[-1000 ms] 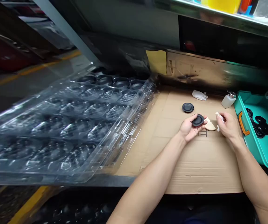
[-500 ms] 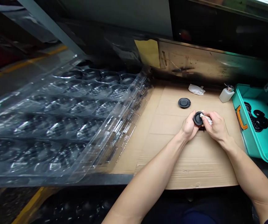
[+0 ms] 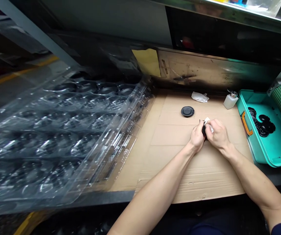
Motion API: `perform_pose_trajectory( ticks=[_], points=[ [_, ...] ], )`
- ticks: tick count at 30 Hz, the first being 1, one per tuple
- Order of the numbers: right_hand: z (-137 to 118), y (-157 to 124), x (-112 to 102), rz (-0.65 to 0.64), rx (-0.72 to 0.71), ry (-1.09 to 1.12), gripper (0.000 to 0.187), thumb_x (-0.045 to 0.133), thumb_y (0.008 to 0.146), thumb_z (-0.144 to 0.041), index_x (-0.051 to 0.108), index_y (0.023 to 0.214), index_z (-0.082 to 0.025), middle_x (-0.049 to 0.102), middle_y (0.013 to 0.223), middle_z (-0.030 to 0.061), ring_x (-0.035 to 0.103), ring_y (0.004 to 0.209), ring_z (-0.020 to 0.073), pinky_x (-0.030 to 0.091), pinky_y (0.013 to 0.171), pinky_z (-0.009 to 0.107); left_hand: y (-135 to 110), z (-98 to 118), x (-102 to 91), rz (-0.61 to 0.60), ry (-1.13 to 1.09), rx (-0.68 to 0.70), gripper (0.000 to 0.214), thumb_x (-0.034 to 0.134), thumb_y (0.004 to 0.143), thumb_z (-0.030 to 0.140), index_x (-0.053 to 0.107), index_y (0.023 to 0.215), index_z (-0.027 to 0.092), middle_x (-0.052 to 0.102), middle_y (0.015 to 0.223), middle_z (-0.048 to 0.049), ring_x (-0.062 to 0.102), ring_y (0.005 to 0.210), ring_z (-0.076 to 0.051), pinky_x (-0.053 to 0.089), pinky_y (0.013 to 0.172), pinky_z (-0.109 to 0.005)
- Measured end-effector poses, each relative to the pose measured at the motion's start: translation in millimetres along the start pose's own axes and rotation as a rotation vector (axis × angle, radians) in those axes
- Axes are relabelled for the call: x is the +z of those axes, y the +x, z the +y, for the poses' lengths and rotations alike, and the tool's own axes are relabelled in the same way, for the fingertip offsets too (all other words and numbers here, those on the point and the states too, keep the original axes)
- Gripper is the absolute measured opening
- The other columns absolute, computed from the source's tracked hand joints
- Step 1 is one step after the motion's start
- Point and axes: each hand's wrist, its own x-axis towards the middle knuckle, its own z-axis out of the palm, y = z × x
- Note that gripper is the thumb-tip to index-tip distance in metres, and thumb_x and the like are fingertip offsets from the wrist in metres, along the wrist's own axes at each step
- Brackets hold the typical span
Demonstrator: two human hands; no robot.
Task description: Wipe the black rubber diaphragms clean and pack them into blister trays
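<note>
My left hand [image 3: 197, 138] is closed round a small black round disc [image 3: 203, 131], mostly hidden between my two hands. Pressed against that disc, my right hand [image 3: 217, 134] pinches a small white cloth [image 3: 207, 121]. Both hands hover over the cardboard sheet [image 3: 179, 163]. A second black disc [image 3: 187, 111] lies flat on the cardboard just beyond my hands.
A stack of clear plastic blister trays [image 3: 57, 130] fills the left side. At the right stands a teal bin [image 3: 270, 147] with several black discs inside. A small white bottle [image 3: 230, 100] and a crumpled white cloth [image 3: 199, 97] sit near the back wall.
My right hand has come in from the right with the white cloth and now presses it against the disc in my left hand. A tan piece seen on the cardboard earlier is hidden.
</note>
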Motion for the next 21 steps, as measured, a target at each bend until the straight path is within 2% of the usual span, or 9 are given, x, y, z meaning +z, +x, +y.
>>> perform_pose_trajectory(
  ticks=[4,8,13,15,18,21],
  points=[
    [-8,-2,2,-0.007,0.021,-0.028,0.024,0.04,0.101,-0.024,0.064,0.097,-0.022,0.067,0.098,0.0104,0.061,0.096,0.0248,0.049,0.092,0.034,-2,1,0.1,-0.007,0.008,0.01,0.025,0.067,0.092,0.037,0.073,0.081,0.015,0.076,0.084,-0.0052,0.071,0.104,-0.023,0.052,0.097,-0.032],
    [-11,-2,5,-0.013,0.053,-0.022,0.025,0.042,0.1,-0.025,0.066,0.097,-0.022,0.068,0.097,0.0099,0.062,0.094,0.0241,0.05,0.089,0.033,-1,-1,-2.2,0.011,0.075,0.044,0.026,0.068,0.091,0.039,0.073,0.079,0.017,0.077,0.088,-0.0061,0.07,0.109,-0.024,0.052,0.097,-0.032],
    [-4,1,3,-0.005,0.165,0.03,0.023,0.045,0.099,-0.028,0.067,0.096,-0.022,0.07,0.098,0.0084,0.064,0.092,0.0222,0.05,0.085,0.03,6,-4,-4.1,-0.033,-0.016,-0.049,0.028,0.069,0.09,0.042,0.074,0.092,0.015,0.078,0.096,-0.0081,0.071,0.106,-0.024,0.053,0.094,-0.033],
    [4,6,-5,0.03,0.184,0.062,0.023,0.045,0.099,-0.029,0.067,0.096,-0.022,0.07,0.097,0.0074,0.065,0.092,0.0214,0.049,0.085,0.029,9,-6,-4.1,-0.064,-0.039,-0.108,0.03,0.068,0.091,0.043,0.074,0.097,0.014,0.078,0.096,-0.0085,0.072,0.098,-0.023,0.055,0.084,-0.031],
    [24,24,-29,0.147,0.247,0.017,0.027,0.042,0.101,-0.029,0.068,0.098,-0.021,0.071,0.1,0.0086,0.064,0.094,0.0224,0.049,0.088,0.031,11,-6,-3.6,-0.161,0.035,-0.192,0.038,0.064,0.093,0.047,0.073,0.103,0.011,0.077,0.095,-0.0114,0.072,0.081,-0.021,0.05,0.066,-0.028],
    [52,58,-59,0.254,0.357,-0.15,0.032,0.039,0.101,-0.028,0.07,0.103,-0.019,0.071,0.104,0.013,0.063,0.099,0.0265,0.048,0.092,0.036,12,-5,-3.3,-0.229,0.088,-0.228,0.045,0.063,0.093,0.05,0.073,0.105,0.009,0.076,0.097,-0.0147,0.071,0.074,-0.021,0.047,0.061,-0.027]
  ],
)
